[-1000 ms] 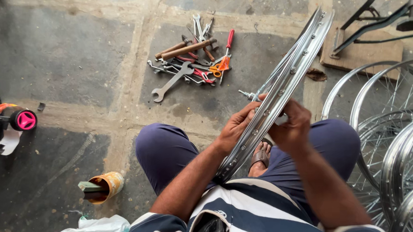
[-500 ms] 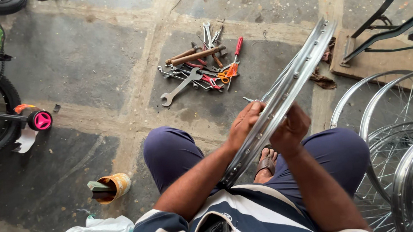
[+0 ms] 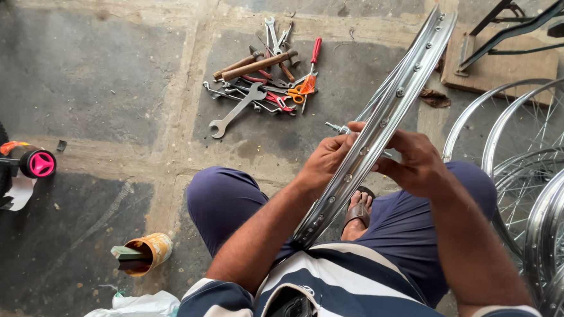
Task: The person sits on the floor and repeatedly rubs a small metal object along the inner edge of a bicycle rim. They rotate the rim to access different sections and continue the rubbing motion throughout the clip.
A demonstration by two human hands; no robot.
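The shiny, curved chrome-steel bicycle wheel rim [image 3: 383,118], punched with spoke holes, stands tilted, with the left hand [image 3: 326,164] and right hand [image 3: 417,165] curled closed around its opposite edges.

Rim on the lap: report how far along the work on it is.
Done: spoked wheels lie stacked at the person's right, and nipples already sit in the upper stretch of the rim. In hand: the left hand and right hand grip the rim mid-length, working at one hole. Left: several holes nearer the body look empty; the tools lie untouched.
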